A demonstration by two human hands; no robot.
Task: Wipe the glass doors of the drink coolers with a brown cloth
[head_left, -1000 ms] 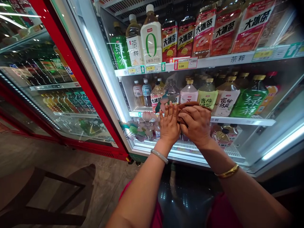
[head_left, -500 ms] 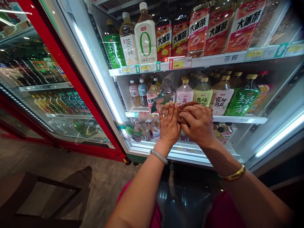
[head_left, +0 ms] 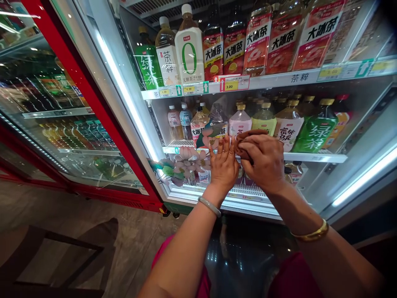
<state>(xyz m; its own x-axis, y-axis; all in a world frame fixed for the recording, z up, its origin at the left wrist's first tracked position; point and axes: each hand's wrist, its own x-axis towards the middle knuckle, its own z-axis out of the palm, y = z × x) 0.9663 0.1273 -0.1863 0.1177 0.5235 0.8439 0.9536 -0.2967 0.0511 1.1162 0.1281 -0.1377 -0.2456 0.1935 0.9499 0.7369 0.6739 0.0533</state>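
My left hand point(head_left: 225, 167) lies flat with its fingers stretched out against what looks like a glass pane in front of the drink shelves. Its fingertips meet a flower decal point(head_left: 186, 162) of pink blossoms and green leaves that spreads out to the left. Close beside it, my right hand point(head_left: 266, 163) is closed round a bunched brown cloth point(head_left: 241, 145) and presses it toward the pane. Part of the cloth is hidden behind my fingers. Behind the hands stand bottles, among them a pink-labelled bottle point(head_left: 240, 121) and a yellow-green-labelled bottle point(head_left: 264, 120).
Large tea bottles fill the upper shelf point(head_left: 273, 80), which has price tags along its edge. A red-framed cooler door point(head_left: 93, 120) slants across the left. Dark tiled floor point(head_left: 139, 231) shows below, with a dark-framed object point(head_left: 58, 265) at the lower left.
My right hand and the cloth have shifted slightly right, away from my left hand, and more of the cloth shows. My left hand stays flat, moving only a little.
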